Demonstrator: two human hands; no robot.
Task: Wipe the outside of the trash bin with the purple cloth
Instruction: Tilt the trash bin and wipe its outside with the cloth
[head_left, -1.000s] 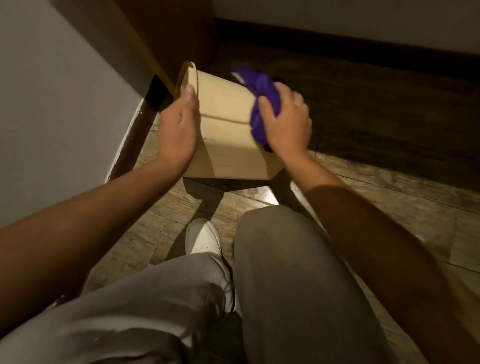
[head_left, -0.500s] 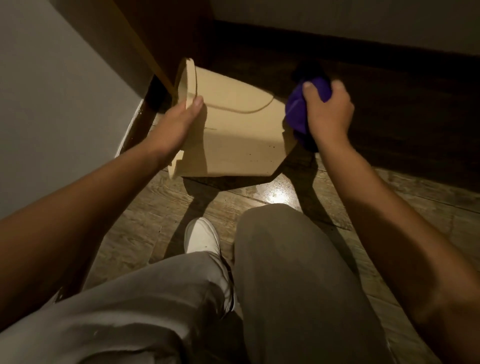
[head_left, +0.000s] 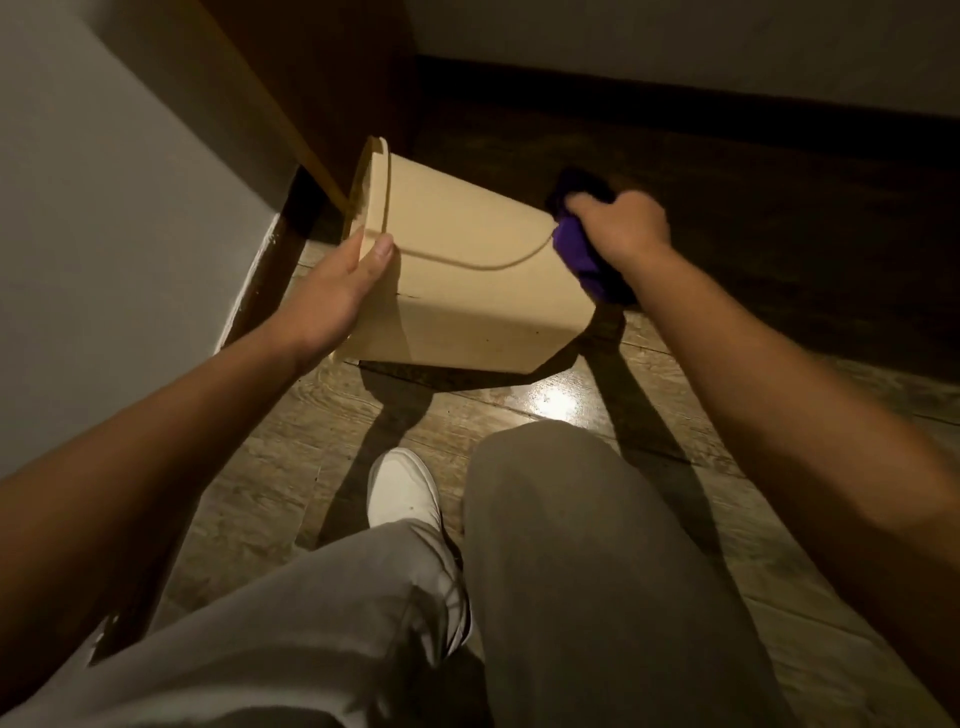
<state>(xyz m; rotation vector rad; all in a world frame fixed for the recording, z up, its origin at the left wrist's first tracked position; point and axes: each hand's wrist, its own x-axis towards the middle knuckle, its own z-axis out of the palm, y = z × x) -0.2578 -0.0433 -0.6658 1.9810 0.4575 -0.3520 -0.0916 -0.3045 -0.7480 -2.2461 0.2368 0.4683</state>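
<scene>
A beige trash bin (head_left: 467, 291) is tipped on its side above the wooden floor, its open rim to the left and its base to the right. My left hand (head_left: 332, 296) grips the bin near the rim, thumb across the side wall. My right hand (head_left: 621, 226) is closed on the bunched purple cloth (head_left: 584, 257) and presses it against the bin's base end at the right. Part of the cloth is hidden behind the hand and the bin.
A white wall (head_left: 104, 234) with a dark skirting runs along the left, and a brown door or cabinet (head_left: 322, 78) stands behind the bin. My knees in grey trousers (head_left: 571, 571) and a white shoe (head_left: 402, 488) fill the foreground. Dark floor (head_left: 727, 208) extends right.
My right hand has carried the cloth from the bin's upper side wall to its base end. The bin has tipped further sideways, and my left hand shifted lower along the rim.
</scene>
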